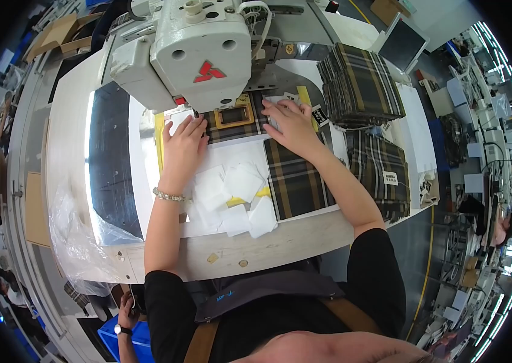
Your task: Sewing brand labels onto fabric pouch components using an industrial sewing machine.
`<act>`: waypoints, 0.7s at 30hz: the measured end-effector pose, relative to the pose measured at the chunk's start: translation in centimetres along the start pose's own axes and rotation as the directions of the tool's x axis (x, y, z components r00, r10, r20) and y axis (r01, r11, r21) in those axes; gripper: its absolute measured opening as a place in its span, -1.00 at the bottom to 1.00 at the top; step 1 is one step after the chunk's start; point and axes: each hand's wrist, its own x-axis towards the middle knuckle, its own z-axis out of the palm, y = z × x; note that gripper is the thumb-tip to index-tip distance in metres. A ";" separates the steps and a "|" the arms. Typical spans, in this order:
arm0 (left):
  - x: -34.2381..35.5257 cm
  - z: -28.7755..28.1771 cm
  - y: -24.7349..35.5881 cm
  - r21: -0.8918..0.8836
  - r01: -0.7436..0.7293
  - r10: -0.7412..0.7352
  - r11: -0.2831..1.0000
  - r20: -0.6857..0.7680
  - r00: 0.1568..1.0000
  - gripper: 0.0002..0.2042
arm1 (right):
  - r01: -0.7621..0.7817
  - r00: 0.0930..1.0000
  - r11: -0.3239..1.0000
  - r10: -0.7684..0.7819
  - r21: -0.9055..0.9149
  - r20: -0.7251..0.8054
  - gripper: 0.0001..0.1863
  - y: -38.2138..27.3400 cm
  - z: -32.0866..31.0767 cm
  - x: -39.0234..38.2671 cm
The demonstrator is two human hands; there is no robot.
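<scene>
A piece of dark plaid fabric [212, 126] lies under the head of a large white sewing machine [201, 54]. A yellow rectangular frame [234, 115] rests on the fabric below the machine head. My left hand [184, 148] lies at the fabric's left edge, fingers stretched out and slightly apart. My right hand [293, 126] rests on the right end, its fingers spread and a little bent, beside a yellow strip [304, 97]. Neither hand grips anything. Several small white squares [244, 181] are scattered between my forearms. Right of them lies another plaid piece [297, 175].
A tall stack of folded plaid pieces [362, 85] stands at the right, with a second plaid pile [380, 166] nearer me. Clear plastic film [74, 236] hangs over the table's left edge. Another person's hand [127, 314] shows at lower left, near a blue bin [138, 345].
</scene>
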 end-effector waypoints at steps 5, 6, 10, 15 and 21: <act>0.4 0.5 0.0 -0.023 -0.007 0.006 1.000 -0.041 0.999 -0.66 | 0.011 1.000 1.000 -0.011 -0.018 -0.003 -0.67 0.6 -0.1 0.3; 0.4 0.5 -0.1 -0.022 -0.014 0.012 1.000 -0.061 0.998 -0.66 | 0.010 1.000 1.000 -0.010 -0.011 -0.007 -0.67 0.5 -0.1 0.4; -0.1 0.4 0.0 -0.045 -0.006 0.004 0.999 -0.058 0.998 -0.67 | 0.007 1.000 0.999 -0.007 0.043 0.017 -0.68 0.2 -0.2 0.2; -0.4 0.4 0.1 -0.068 -0.002 -0.002 0.998 -0.062 0.998 -0.68 | -0.005 1.000 0.999 0.006 0.041 -0.031 -0.68 1.4 -1.8 0.2; -0.5 0.6 0.2 -0.084 0.005 -0.009 0.996 -0.048 0.999 -0.68 | -0.411 0.911 0.908 0.403 0.086 0.090 -0.67 4.7 -3.2 1.7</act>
